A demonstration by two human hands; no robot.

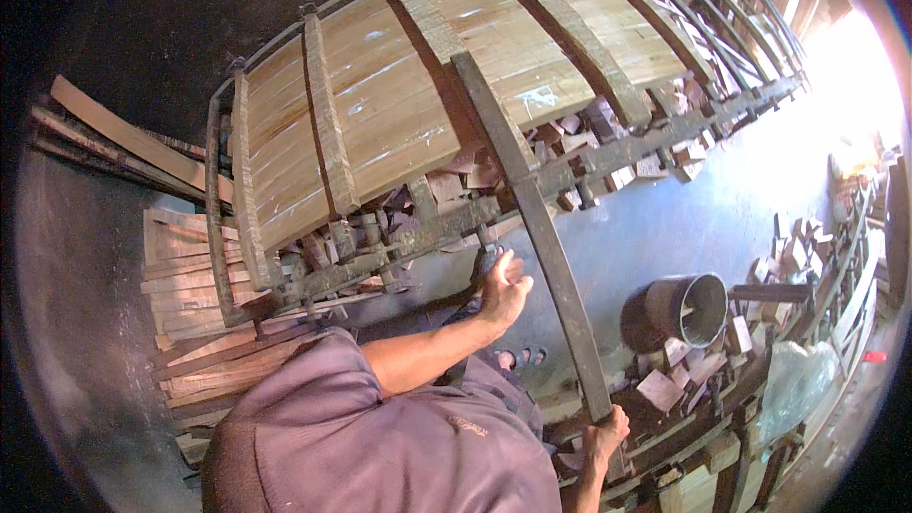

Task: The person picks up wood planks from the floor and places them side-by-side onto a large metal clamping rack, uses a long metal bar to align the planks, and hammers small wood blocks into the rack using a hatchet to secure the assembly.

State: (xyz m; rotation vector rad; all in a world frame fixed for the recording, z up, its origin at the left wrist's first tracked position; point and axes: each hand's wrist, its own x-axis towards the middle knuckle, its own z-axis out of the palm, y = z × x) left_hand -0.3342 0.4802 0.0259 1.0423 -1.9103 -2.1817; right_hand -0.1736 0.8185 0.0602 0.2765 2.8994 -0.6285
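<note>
My right hand (605, 432) is closed around the lower end of a long, dark, flat bar (556, 266). The bar slants up and to the left, and its upper end lies over a wide panel of glued wooden strips (380, 104). My left hand (503, 296) is raised just left of the bar, with fingers apart and nothing visible in them. Close above it, a screw (486, 234) hangs from the lower rail (446, 223) of the clamp frame. Several cross bars (427, 19) run over the panel.
Wood offcuts (575, 138) crowd the panel's lower edge. Stacked boards (180, 271) lie at the left, and long strips (123, 138) jut out above them. A dark bucket (701, 312) stands at the right among wood blocks (660, 389). Another curved frame (684, 442) runs along the lower right.
</note>
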